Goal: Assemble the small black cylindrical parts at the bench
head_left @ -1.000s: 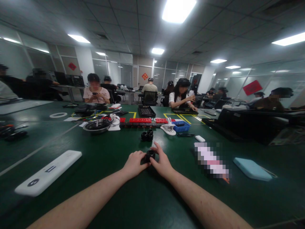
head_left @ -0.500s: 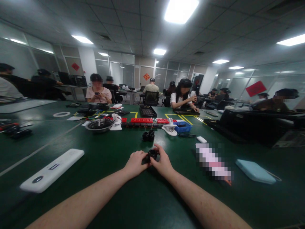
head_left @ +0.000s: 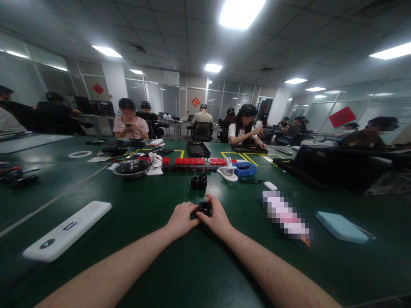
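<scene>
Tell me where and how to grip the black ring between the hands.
Pinch the black ring by its outer wall, probably best from left and right: its opening faces up, leaving the rounded sides for the left hand and right hand.

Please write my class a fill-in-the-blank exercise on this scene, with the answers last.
1. A small part coloured ____ is held between the left hand and right hand.
2. Beyond the hands, the open plastic bin is coloured ____.
3. The tabletop is coloured ____.
4. The long white object lies to the ____ of both hands.

Missing words: black; blue; green; left.
</scene>
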Motion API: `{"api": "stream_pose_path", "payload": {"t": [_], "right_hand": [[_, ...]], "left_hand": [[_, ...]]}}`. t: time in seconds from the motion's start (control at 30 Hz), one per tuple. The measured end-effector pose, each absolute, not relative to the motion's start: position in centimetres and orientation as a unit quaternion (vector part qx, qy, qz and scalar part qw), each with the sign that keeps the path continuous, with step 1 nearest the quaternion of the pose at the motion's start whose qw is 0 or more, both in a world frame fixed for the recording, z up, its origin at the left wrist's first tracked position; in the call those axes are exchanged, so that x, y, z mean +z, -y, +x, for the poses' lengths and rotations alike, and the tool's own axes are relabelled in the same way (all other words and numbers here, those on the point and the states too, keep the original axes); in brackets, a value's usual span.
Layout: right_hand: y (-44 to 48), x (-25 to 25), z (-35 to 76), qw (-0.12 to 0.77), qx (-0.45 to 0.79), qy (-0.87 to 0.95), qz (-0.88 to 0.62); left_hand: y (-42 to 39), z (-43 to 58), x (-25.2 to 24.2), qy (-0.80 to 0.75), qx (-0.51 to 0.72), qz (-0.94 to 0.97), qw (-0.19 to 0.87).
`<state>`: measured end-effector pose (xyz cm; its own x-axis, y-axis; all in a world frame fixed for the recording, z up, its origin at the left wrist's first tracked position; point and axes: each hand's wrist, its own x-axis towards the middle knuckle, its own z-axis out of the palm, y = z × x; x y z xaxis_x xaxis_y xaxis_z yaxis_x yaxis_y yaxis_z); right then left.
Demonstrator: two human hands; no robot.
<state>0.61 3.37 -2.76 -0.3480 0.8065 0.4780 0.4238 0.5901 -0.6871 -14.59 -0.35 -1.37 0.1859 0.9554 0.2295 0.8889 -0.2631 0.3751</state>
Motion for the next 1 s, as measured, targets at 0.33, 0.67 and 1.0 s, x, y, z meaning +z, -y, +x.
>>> {"api": "stream_pose_path", "payload": {"t": [0.33, 0.67, 1.0], "right_hand": [[-3.23, -2.26, 1.15, 0.442, 0.277, 0.79, -0.322], [-3.23, -2.35, 1.18, 0.433, 0.298, 0.788, -0.32], [-3.16, -2.42, 1.28, 0.409, 0.262, 0.811, -0.326]], "left_hand": [[0.33, -14.55, -1.41, -0.601, 0.204, 0.77, 0.063], [0.34, -14.68, -1.57, -0.591, 0.217, 0.775, 0.063], [0.29, -14.76, -1.6, -0.595, 0.213, 0.772, 0.069]]}}
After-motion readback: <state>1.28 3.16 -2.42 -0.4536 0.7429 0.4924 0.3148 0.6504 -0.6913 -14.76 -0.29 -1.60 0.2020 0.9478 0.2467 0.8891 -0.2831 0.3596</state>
